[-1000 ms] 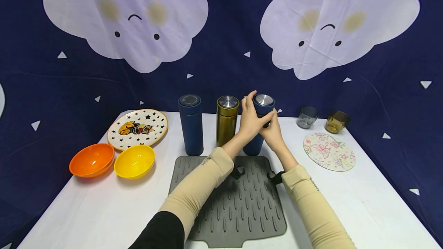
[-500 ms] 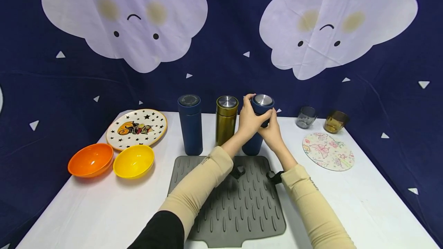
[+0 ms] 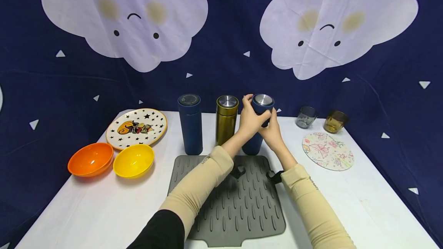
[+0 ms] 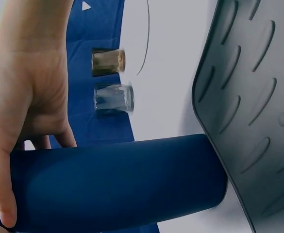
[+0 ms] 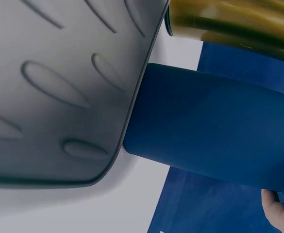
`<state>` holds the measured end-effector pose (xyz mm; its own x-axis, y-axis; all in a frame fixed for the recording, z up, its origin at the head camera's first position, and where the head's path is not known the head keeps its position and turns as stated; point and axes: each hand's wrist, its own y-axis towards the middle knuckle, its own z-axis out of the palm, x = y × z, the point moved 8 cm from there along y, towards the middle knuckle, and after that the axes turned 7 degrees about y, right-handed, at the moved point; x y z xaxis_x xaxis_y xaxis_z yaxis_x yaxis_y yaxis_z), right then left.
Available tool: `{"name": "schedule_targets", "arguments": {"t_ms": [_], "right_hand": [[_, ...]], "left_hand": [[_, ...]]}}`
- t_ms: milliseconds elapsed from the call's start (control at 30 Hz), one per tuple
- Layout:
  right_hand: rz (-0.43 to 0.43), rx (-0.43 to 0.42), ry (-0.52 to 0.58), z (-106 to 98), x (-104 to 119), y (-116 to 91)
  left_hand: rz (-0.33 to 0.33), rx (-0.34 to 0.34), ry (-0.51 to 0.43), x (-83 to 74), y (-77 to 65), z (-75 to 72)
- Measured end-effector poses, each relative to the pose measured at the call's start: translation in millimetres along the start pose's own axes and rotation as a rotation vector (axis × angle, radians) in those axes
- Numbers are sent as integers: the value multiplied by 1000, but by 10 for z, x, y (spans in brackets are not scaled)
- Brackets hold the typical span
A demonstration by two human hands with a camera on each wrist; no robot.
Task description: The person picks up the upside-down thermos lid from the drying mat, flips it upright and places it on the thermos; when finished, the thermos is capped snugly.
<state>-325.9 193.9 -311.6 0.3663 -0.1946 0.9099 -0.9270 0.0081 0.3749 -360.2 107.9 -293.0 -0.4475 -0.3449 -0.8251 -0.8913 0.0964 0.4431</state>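
Both hands are on a dark blue thermos [image 3: 252, 146] with a silver-topped lid [image 3: 262, 100], standing upright at the far edge of a grey mat. My left hand [image 3: 250, 122] grips it by the lid from the left, thumb across the front. Lower and to the right, my right hand [image 3: 272, 135] holds the upper body. In the left wrist view the right hand [image 4: 30, 92] reaches round the thermos [image 4: 122, 187], its thumb on the near side. The right wrist view has the thermos body [image 5: 209, 126] with a few fingertips at its edge.
A gold thermos [image 3: 225, 126] and another blue thermos [image 3: 192, 131] stand left. The ribbed grey mat [image 3: 238, 206] lies in front. Orange bowl [image 3: 90, 160], yellow bowl [image 3: 134, 161] and patterned plate [image 3: 136, 128] are left; grey glass [image 3: 306, 117], amber glass [image 3: 335, 122] and floral disc [image 3: 328, 151] right.
A raised finger of my left hand has come down and curled in beside the lid. The thermos stays in place, with the right hand nearly still.
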Motion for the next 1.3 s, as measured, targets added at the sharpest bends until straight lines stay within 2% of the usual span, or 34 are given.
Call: {"name": "schedule_targets", "arguments": {"t_ms": [133,267,500,700,800,1000,1200,1300], "right_hand": [[-12,-14,3,-9,17,-1],[-25,-14,-4,-3,40,-5],[-51,-2,4,-12,37,-6],[-39,-13,29,-19,23,-6],[-38,-1,36,-4,18,-4],[-68,-1,19,8,30,-11],[-42,-21,8,-19,20,-7],[-35,-11,12,-13,12,7]], "left_hand": [[-1,-4,28,-8,-8,14],[27,-20,77,-18,-16,3],[41,-15,-5,-19,-34,0],[55,-69,69,-26,-33,15],[65,-87,67,-16,-46,-6],[76,-54,15,-8,-76,-9],[61,-118,66,-37,-68,31],[69,-117,60,-28,-64,20]]}}
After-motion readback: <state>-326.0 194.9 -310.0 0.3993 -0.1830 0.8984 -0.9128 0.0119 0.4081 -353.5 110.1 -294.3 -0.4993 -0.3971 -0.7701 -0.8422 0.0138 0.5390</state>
